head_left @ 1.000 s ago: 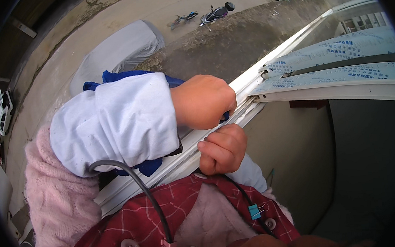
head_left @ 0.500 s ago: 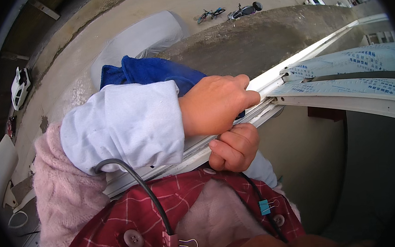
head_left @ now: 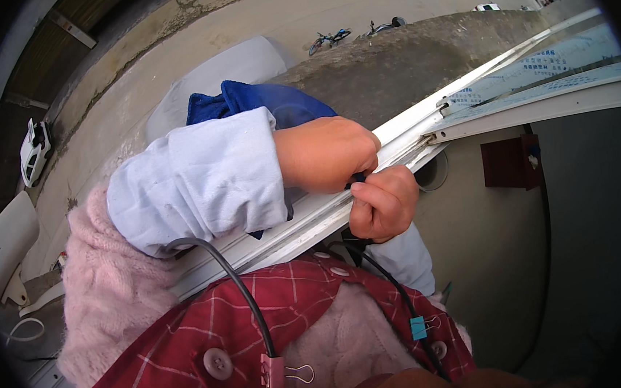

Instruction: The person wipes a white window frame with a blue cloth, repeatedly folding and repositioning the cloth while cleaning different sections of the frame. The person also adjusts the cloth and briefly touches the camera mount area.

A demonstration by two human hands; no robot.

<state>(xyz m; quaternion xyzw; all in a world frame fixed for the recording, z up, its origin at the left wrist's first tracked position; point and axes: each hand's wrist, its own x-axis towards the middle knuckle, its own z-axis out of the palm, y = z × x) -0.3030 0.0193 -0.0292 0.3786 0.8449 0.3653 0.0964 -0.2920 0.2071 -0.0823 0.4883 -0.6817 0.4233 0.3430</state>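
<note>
My left hand (head_left: pixel 329 152), in a pale blue sleeve cover, lies curled on the white window frame rail (head_left: pixel 408 131). A blue cloth (head_left: pixel 245 101) bunches under and beyond that forearm, and the hand seems to grip its end. My right hand (head_left: pixel 384 203) is a fist just under the rail, touching the left hand. Its fingertips pinch a small dark bit at the rail, apparently the cloth's end.
Far below outside lie a concrete yard, a grey ledge (head_left: pixel 388 64), parked bicycles (head_left: pixel 328 41) and a white car (head_left: pixel 33 150). The window sash (head_left: pixel 535 78) runs to the right. A black cable (head_left: pixel 237 287) is clipped to my red checked apron. A dark red box (head_left: pixel 508 162) hangs on the wall.
My right hand has risen to the rail and now meets the left hand. The left hand has slid slightly right along the rail.
</note>
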